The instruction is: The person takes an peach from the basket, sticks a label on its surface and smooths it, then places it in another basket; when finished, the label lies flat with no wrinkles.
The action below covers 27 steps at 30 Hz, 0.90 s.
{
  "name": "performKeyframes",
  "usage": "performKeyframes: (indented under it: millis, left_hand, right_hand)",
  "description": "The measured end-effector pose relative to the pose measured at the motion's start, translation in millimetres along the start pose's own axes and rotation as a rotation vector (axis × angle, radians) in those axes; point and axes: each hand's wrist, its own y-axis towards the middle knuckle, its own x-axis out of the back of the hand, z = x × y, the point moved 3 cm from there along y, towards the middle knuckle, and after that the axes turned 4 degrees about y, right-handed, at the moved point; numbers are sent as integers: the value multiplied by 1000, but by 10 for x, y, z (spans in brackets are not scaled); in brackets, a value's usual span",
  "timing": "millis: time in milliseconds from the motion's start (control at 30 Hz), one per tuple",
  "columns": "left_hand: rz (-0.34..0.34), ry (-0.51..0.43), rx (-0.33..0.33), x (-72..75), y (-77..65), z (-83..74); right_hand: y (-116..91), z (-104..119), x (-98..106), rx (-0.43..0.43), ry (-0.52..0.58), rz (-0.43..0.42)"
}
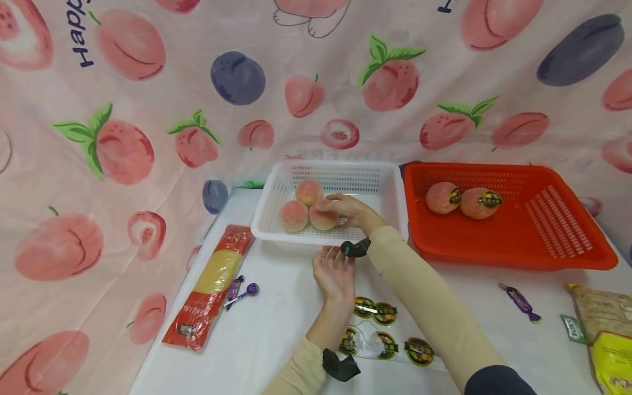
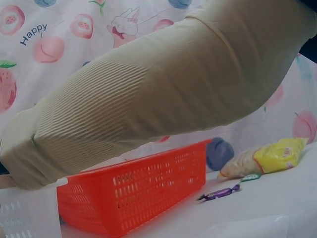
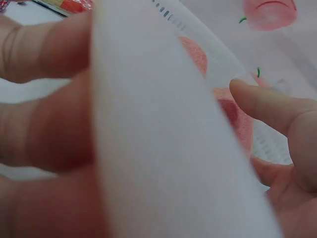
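Observation:
In the head view my right hand (image 1: 351, 211) reaches over the rim of the white basket (image 1: 264, 219) and holds a peach (image 1: 322, 218), its fingers about the fruit's right side. Two more peaches sit against it: one behind (image 1: 309, 192) and another peach to the left (image 1: 294, 215). Palm up, my left hand (image 1: 336, 277) lies just in front of the basket, its loosely extended fingertips at the front wall. The right wrist view is largely blocked by the blurred white rim (image 3: 148, 124), with fingers on either side of it.
A red basket (image 1: 474, 241) on the right holds two labelled peaches (image 1: 443, 197). Round stickers (image 1: 419, 351) lie before me. At left are a noodle packet (image 1: 212, 285) and a lollipop (image 1: 252, 289); at right, a wrapped candy (image 1: 520, 303) and a yellow bag (image 1: 612, 356).

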Motion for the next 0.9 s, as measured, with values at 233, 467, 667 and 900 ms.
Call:
performKeyframes:
  millis: [233, 467, 667, 900]
  left_hand:
    - [13, 1, 2, -1, -5, -8]
    - [17, 22, 0, 10, -8, 1]
    - [4, 49, 13, 11, -3, 19]
    - [0, 64, 43, -5, 12, 10]
  right_hand:
    - [21, -8, -15, 8, 15, -62]
    - [-27, -10, -4, 77, 61, -157]
    - [-153, 21, 20, 201, 145, -251]
    - [-343, 43, 120, 328, 207, -376]
